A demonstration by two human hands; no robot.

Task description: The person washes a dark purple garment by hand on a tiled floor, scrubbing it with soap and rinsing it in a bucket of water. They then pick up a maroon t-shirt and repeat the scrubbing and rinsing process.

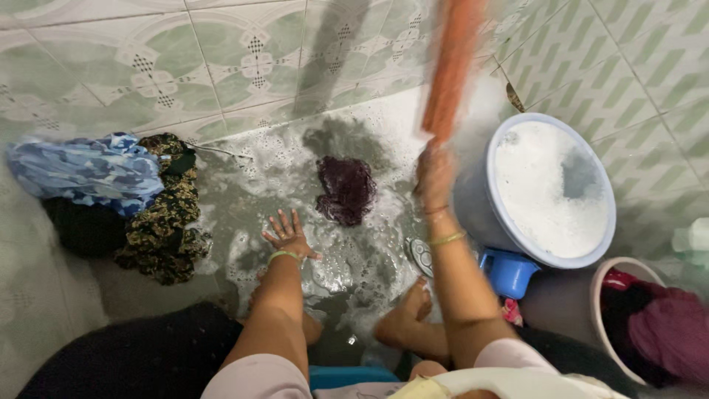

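Head view: the left hand (286, 235) lies flat with fingers spread on the soapy floor (244, 185), beside the dark cloth (346, 189). The right hand (434, 176) grasps a raised orange bat (452, 66), blurred, near the foam-filled tub (550, 188).

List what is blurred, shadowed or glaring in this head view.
Head view: the raised orange paddle and the right hand gripping it are motion-blurred; the left hand and the maroon cloth on the wet floor are sharp; the paddle's dark shadow falls on the tiled wall; the suds in the blue basin look washed out; tile lines bend near the frame edges.
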